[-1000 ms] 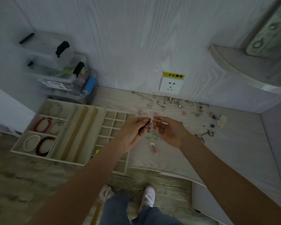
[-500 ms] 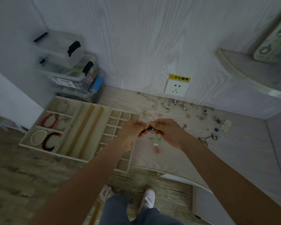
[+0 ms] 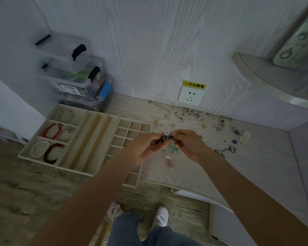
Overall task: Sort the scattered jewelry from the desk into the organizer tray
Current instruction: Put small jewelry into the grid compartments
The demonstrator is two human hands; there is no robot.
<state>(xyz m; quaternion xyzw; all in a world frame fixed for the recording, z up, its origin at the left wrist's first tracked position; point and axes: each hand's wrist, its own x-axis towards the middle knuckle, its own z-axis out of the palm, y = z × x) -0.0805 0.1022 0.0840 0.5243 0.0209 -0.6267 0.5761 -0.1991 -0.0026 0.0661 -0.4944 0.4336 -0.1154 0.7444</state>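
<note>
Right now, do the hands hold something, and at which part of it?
Both hands pinch one small dark jewelry piece: left hand on its left end, right hand on its right end. Its exact type cannot be told.

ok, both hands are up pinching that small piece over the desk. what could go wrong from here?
1. The small dark piece is pinched only at the fingertips of the left hand and right hand. A slip would likely drop it among the green pendant and pink pendant below.
2. The grid tray has small cells, and the left forearm hides several, so a misplacement is likely.
3. The tray's near corner seems to overhang the desk edge, so a nudge might tip it.
</note>
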